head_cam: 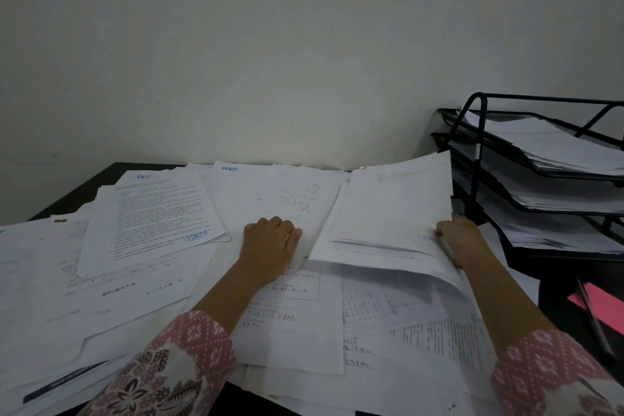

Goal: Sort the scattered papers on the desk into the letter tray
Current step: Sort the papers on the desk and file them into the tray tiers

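Your right grip (462,241) pinched the near edge of a stack of sheets (391,209), which was lifted off the scattered papers (141,280) covering the counter (81,197). Your left grip (270,243) rested knuckles-up on those papers, fingers curled under; whether it held a sheet could not be told. The 3-tier letter tray (540,99) stood just right of the stack, with paper in each tier.

a pen (595,317) lies across a pink note (612,309); pale wall (304,44) behind
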`<state>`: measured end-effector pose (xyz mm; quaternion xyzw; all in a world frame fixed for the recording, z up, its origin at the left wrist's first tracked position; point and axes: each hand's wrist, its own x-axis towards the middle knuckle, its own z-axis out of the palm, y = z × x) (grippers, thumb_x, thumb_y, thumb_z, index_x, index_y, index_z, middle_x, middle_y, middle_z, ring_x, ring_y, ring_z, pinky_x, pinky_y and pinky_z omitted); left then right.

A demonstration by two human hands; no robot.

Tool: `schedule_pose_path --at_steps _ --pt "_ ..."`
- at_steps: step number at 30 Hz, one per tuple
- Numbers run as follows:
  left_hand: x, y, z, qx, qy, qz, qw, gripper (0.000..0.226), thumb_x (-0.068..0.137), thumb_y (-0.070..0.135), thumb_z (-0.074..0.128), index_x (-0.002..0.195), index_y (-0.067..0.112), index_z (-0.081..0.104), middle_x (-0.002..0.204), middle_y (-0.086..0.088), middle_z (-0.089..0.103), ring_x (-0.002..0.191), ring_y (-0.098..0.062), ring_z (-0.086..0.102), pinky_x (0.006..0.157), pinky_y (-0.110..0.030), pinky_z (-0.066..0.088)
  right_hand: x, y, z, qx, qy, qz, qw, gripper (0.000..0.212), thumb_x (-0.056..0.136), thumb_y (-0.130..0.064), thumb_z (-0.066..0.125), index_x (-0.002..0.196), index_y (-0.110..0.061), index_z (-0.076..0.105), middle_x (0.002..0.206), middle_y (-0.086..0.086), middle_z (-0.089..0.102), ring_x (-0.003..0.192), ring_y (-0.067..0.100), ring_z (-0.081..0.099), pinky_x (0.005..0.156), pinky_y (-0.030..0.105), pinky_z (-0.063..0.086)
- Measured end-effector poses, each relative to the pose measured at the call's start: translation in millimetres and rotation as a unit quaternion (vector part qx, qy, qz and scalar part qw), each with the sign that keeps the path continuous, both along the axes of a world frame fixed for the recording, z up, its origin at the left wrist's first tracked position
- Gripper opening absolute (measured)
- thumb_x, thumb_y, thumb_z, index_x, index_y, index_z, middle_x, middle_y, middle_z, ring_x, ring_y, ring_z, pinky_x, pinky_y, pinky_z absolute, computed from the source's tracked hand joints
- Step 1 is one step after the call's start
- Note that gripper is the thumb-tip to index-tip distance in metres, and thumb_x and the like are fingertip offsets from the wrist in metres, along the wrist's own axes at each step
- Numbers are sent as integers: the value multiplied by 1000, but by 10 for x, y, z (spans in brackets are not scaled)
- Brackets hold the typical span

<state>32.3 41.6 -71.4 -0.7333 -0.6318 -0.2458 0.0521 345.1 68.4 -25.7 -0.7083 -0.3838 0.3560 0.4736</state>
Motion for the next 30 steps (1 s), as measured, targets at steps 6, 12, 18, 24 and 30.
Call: schedule_pose_path --at_steps 6,12,18,24,30 --pt "-33 67 111 -63 -135 -56 987 48 99 41 23 93 15 63 90 1 62 83 -19 56 76 -31 39 7 5 39 -2 16 -9 1000 10 84 2 47 85 -8 46 80 8 42 62 19 37 59 26 30" --pt "-276 277 218 -31 -150 84 985 35 98 23 41 128 8 52 136 -14 47 125 -28 42 104 -38 33 -305 0 10 15 -21 27 999 31 90 1 46 63 -13 38 67 5 41 55 15 37 48 25 31" --pt "-422 360 217 -172 21 167 971 51 99 44 26 136 12 37 136 -13 43 126 -29 39 102 -40 30 -743 52 -118 43 -65 54 995 17 89 8 40 81 -5 46 77 4 46 72 20 45 53 19 37" --pt "-451 411 238 -148 53 168 973 53 97 49 28 133 11 41 132 -12 42 122 -29 39 98 -40 33 -1060 50 -182 90 -102 64 989 36 91 2 45 126 3 43 118 15 55 96 21 53 73 21 39" --pt "-485 481 219 -172 49 187 966 57 97 52 26 132 10 42 130 -12 44 120 -28 41 98 -39 34 -1164 104 -259 115 -148 87 978 39 90 5 39 129 2 41 119 19 54 92 21 51 74 22 38"
